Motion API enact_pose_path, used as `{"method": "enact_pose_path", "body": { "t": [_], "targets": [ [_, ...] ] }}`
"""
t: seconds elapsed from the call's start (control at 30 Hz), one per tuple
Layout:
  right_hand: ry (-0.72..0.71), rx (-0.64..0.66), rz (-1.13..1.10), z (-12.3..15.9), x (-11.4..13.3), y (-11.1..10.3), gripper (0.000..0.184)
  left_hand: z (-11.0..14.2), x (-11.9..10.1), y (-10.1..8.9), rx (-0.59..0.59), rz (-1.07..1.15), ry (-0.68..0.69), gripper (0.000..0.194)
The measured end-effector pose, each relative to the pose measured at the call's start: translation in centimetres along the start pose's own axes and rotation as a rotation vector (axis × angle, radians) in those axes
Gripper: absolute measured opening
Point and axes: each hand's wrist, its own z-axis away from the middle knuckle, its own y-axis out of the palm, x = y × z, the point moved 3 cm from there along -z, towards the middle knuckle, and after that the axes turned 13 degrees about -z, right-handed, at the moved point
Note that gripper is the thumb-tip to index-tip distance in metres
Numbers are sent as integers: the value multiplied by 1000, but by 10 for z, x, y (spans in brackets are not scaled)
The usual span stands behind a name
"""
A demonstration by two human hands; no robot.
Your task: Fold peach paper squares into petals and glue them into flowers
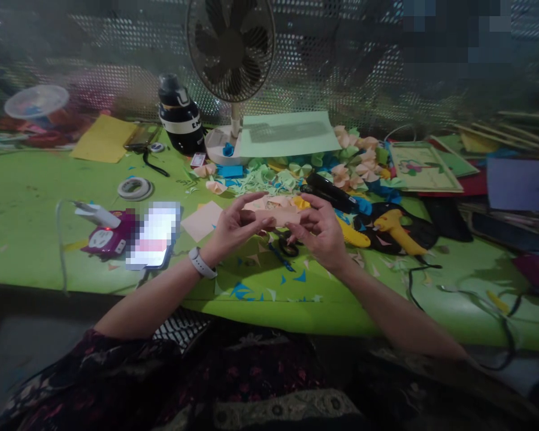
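A piece of peach paper (278,216), which looks folded, is stretched between my two hands above the green table. My left hand (240,226), with a pale band on its wrist, pinches the paper's left end. At the right end, the thumb and fingers of my right hand (321,230) grip it. Below the paper lie scissors (290,244), partly hidden, among small blue and peach scraps (242,291). A flat peach paper square (203,220) rests left of my left hand. Beyond my right hand are a black stapler (331,191) and a yellow cutter (354,234).
Paper flowers (363,158) and green shreds (263,179) heap behind my hands, near a fan (233,51) and a dark bottle (181,117). Left are a phone (155,234), a tape roll (135,188) and a purple power box (110,234). A yellow glue gun (399,230) lies right, with cables.
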Motion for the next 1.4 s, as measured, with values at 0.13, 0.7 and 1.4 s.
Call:
{"method": "enact_pose_path", "body": {
  "t": [0.13,0.7,1.4],
  "targets": [
    [5,15,-9,0,0,0,67,1,0,1,8,9,-14,63],
    [16,-4,3,0,-2,1,61,1,0,3,19,13,8,59],
    [66,100,52,0,-5,2,66,1,4,7,46,-5,-4,58]
  ]
}}
